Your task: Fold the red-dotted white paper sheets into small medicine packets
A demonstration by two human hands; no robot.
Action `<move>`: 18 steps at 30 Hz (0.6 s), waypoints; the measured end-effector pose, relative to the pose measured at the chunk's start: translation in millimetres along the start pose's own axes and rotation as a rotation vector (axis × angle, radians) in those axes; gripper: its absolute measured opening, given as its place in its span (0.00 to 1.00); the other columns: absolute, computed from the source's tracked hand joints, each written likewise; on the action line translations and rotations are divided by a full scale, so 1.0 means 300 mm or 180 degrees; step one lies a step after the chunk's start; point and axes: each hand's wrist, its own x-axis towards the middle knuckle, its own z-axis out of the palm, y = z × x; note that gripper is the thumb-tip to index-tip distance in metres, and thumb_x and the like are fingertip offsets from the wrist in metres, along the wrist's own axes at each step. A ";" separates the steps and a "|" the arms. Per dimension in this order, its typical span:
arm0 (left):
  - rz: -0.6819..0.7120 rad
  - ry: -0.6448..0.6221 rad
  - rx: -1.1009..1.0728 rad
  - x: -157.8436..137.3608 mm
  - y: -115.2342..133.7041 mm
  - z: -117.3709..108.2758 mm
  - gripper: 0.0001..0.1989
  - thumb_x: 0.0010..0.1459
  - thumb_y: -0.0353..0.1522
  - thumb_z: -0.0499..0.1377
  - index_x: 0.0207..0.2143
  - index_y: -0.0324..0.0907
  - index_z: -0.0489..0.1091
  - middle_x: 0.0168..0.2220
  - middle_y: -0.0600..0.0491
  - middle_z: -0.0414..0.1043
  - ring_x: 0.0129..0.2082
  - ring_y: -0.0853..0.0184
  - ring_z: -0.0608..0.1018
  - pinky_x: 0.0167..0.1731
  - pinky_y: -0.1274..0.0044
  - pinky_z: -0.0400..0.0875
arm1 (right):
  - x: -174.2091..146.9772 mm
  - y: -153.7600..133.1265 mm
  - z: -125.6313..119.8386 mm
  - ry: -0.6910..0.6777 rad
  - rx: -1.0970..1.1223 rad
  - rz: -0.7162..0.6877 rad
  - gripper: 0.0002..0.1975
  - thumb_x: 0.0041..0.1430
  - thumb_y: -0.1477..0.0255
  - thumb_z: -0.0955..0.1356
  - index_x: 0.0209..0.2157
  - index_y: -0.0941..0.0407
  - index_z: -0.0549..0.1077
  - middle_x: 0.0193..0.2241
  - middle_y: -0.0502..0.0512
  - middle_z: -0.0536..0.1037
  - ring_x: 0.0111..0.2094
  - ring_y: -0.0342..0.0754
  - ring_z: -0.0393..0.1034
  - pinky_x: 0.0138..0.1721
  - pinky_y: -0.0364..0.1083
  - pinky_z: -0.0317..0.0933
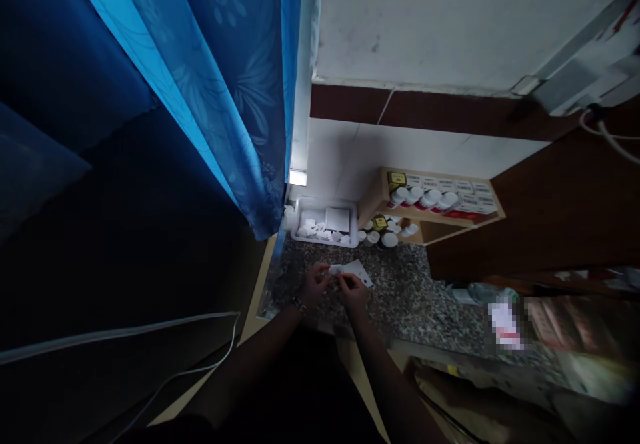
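Observation:
Over the speckled granite counter (400, 284), my left hand (315, 283) pinches a small piece of white paper (335, 269), possibly a folded packet. Closed at the same paper's lower edge are the fingers of my right hand (353, 291). Just beyond the right hand a flat white paper sheet (359, 271) lies on the counter, with a small dark spot near its corner. Behind the hands stands a white plastic tray (326, 243), holding several small folded white papers (317, 231) and a stack of white paper squares (337, 219).
A wooden shelf (373, 194) at the back carries white-capped bottles (430, 199) and small boxes (463, 187); more bottles (389, 239) stand below. A blue curtain (250, 97) hangs at left. A white cable (150, 327) runs lower left. Clutter lies at the right, partly blurred.

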 end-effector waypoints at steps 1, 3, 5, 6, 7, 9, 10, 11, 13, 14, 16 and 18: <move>0.0006 -0.0013 0.0042 0.002 -0.001 0.001 0.11 0.47 0.33 0.60 0.34 0.38 0.70 0.36 0.51 0.72 0.28 0.71 0.74 0.23 0.82 0.70 | 0.002 -0.002 -0.004 -0.0012 -0.0006 -0.0021 0.16 0.47 0.57 0.66 0.24 0.57 0.72 0.22 0.52 0.75 0.25 0.46 0.68 0.29 0.44 0.63; -0.0075 -0.0102 0.0110 0.007 -0.009 0.006 0.10 0.48 0.34 0.60 0.33 0.38 0.70 0.34 0.52 0.72 0.25 0.73 0.73 0.22 0.82 0.69 | 0.005 -0.005 -0.008 -0.0057 -0.0001 -0.0048 0.15 0.48 0.58 0.66 0.24 0.57 0.72 0.21 0.51 0.75 0.25 0.46 0.69 0.29 0.44 0.63; -0.0129 -0.0197 0.0222 0.014 -0.019 0.012 0.09 0.48 0.34 0.60 0.30 0.37 0.70 0.30 0.53 0.72 0.22 0.74 0.72 0.21 0.82 0.67 | 0.007 -0.008 -0.007 -0.0064 0.0025 -0.0063 0.14 0.47 0.59 0.67 0.24 0.56 0.71 0.21 0.51 0.75 0.25 0.46 0.69 0.28 0.44 0.63; -0.0138 -0.0226 0.0286 0.018 -0.022 0.015 0.09 0.47 0.33 0.61 0.30 0.36 0.70 0.28 0.54 0.72 0.21 0.74 0.72 0.21 0.82 0.67 | 0.007 -0.010 -0.006 -0.0024 0.0073 -0.0066 0.14 0.46 0.59 0.67 0.26 0.56 0.71 0.22 0.51 0.75 0.25 0.46 0.69 0.28 0.44 0.64; -0.0136 -0.0245 0.0343 0.022 -0.021 0.017 0.08 0.47 0.33 0.61 0.29 0.36 0.70 0.26 0.55 0.71 0.21 0.74 0.72 0.21 0.83 0.66 | 0.007 -0.013 -0.005 0.0032 0.0141 -0.0061 0.14 0.46 0.59 0.68 0.28 0.56 0.71 0.22 0.51 0.75 0.25 0.46 0.69 0.28 0.44 0.64; -0.0098 -0.0261 0.0418 0.028 -0.011 0.019 0.07 0.46 0.31 0.61 0.28 0.36 0.70 0.24 0.55 0.70 0.21 0.73 0.72 0.22 0.83 0.65 | 0.003 -0.020 -0.004 0.0106 0.0282 -0.0044 0.16 0.46 0.60 0.68 0.33 0.56 0.70 0.24 0.51 0.75 0.26 0.46 0.70 0.28 0.44 0.65; -0.0063 -0.0259 0.0442 0.030 0.000 0.020 0.06 0.45 0.30 0.61 0.27 0.36 0.70 0.23 0.55 0.70 0.22 0.73 0.72 0.22 0.82 0.65 | 0.000 -0.024 -0.005 0.0117 0.0320 -0.0041 0.17 0.47 0.60 0.68 0.36 0.56 0.69 0.24 0.51 0.75 0.25 0.46 0.70 0.28 0.44 0.65; -0.0024 -0.0241 0.0461 0.032 0.012 0.022 0.06 0.45 0.30 0.61 0.27 0.36 0.70 0.24 0.55 0.70 0.22 0.73 0.72 0.23 0.82 0.65 | -0.002 -0.029 -0.006 0.0105 0.0324 -0.0047 0.19 0.47 0.60 0.68 0.39 0.56 0.68 0.24 0.50 0.75 0.25 0.46 0.70 0.28 0.44 0.65; 0.0032 -0.0157 0.0495 0.035 0.037 0.026 0.05 0.44 0.28 0.61 0.26 0.36 0.70 0.24 0.55 0.71 0.23 0.73 0.72 0.24 0.82 0.66 | -0.007 -0.036 -0.009 0.0081 0.0262 -0.0101 0.20 0.48 0.61 0.67 0.42 0.56 0.66 0.22 0.49 0.74 0.24 0.46 0.70 0.29 0.44 0.65; 0.0030 -0.0107 0.0507 0.037 0.048 0.029 0.04 0.43 0.28 0.61 0.25 0.36 0.69 0.23 0.56 0.70 0.23 0.72 0.72 0.24 0.82 0.66 | -0.008 -0.038 -0.011 0.0090 0.0213 -0.0146 0.20 0.49 0.62 0.67 0.42 0.56 0.65 0.22 0.49 0.74 0.24 0.46 0.70 0.29 0.45 0.65; -0.0010 -0.0028 0.0519 0.041 0.062 0.036 0.03 0.43 0.27 0.61 0.23 0.36 0.69 0.22 0.56 0.70 0.23 0.72 0.72 0.24 0.81 0.66 | -0.008 -0.041 -0.012 0.0127 0.0086 -0.0238 0.20 0.49 0.62 0.67 0.43 0.56 0.64 0.23 0.49 0.74 0.25 0.46 0.71 0.31 0.45 0.65; -0.0054 -0.0015 0.0514 0.047 0.068 0.041 0.02 0.43 0.27 0.61 0.23 0.36 0.70 0.21 0.55 0.70 0.23 0.72 0.72 0.25 0.81 0.66 | -0.005 -0.045 -0.011 0.0181 -0.0037 -0.0301 0.19 0.50 0.62 0.67 0.42 0.56 0.64 0.24 0.50 0.75 0.26 0.46 0.71 0.32 0.46 0.65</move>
